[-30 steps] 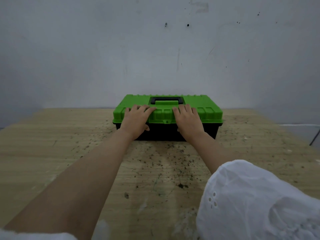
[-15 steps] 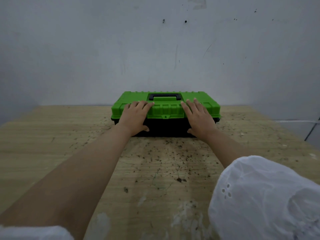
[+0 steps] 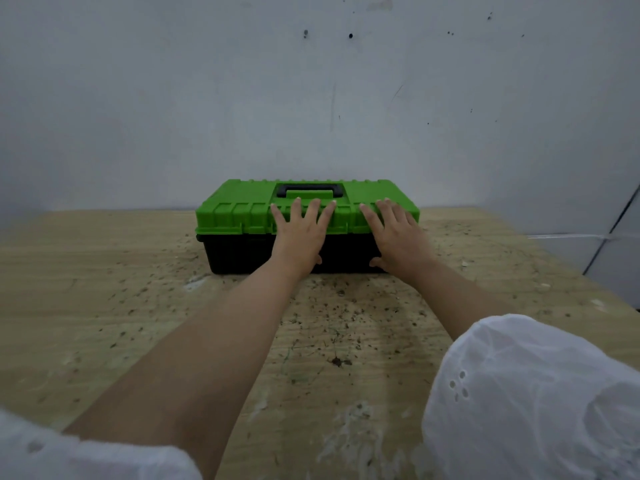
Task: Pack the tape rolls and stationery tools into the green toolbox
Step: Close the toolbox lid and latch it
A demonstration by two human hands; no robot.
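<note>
1. Toolbox (image 3: 239,209): green lid, black base, lid down on the base. It sits on the wooden table (image 3: 104,289) at the far middle, close to the grey wall (image 3: 207,98).
2. Black handle (image 3: 309,189) lies flat in its recess on top of the lid.
3. Left hand (image 3: 300,233): fingers straight and spread, laid flat over the front edge of the lid just below the handle. The thumb points down in front of the black base.
4. Right hand (image 3: 394,233): fingers straight and closer together, flat on the right front part of the lid. The thumb sits low against the front of the base.
5. Hands apart, a strip of lid and base showing between them. Neither curls round anything.
6. Table surface: pale wood grain, dark specks (image 3: 332,313) scattered in front of the toolbox, whitish smears toward the near edge.
7. White eyelet sleeve (image 3: 536,393) covers the right upper arm at lower right. A second strip of white cloth shows at the lower left corner.
</note>
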